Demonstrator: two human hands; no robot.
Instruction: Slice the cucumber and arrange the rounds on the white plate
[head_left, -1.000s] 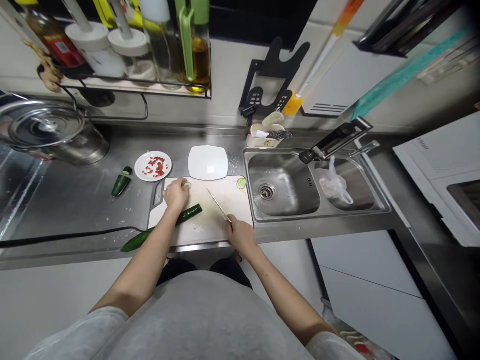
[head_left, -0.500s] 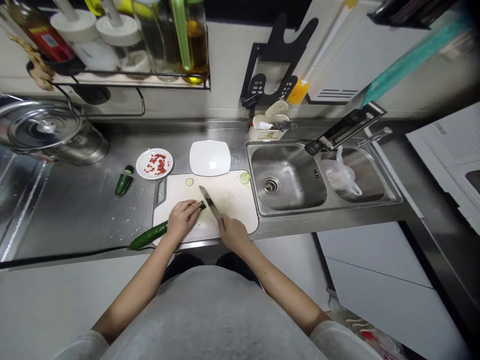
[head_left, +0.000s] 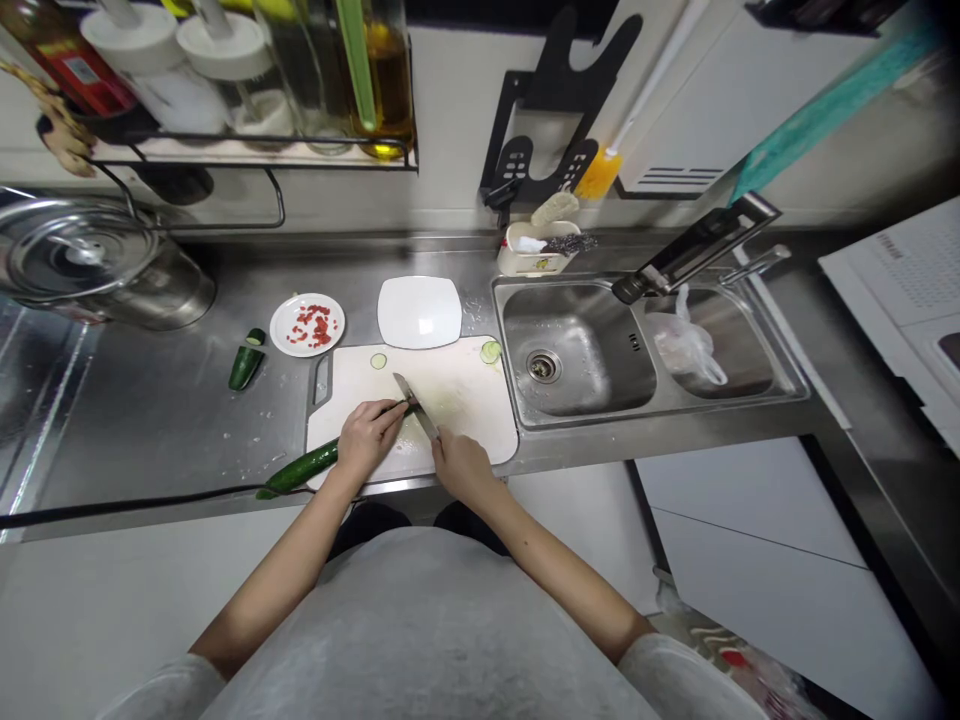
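A long green cucumber [head_left: 304, 467] lies slanted over the left front of the white cutting board [head_left: 465, 392]. My left hand [head_left: 367, 438] is closed over its upper part and hides much of it. In my right hand [head_left: 466, 466] is a kitchen knife [head_left: 426, 418], gripped by the handle, its blade at the cucumber's far end by my left fingertips. One thin cucumber slice [head_left: 379, 361] rests near the board's back edge, and a few slices [head_left: 490, 351] sit at its back right corner. Left of the board lies a cut cucumber piece [head_left: 244, 367] with an end beside it.
Behind the board stand a white square plate [head_left: 420, 312] and a round plate [head_left: 289, 346] of chopped red bits. A double sink [head_left: 577, 400] adjoins on the right. A steel pot [head_left: 169, 285] is at left, below a seasoning rack [head_left: 262, 160]. A dark cord [head_left: 150, 503] runs along the front edge.
The knife blade has shifted slightly left, onto the cucumber's far end. My left hand keeps its hold. The whole view has tilted a little.
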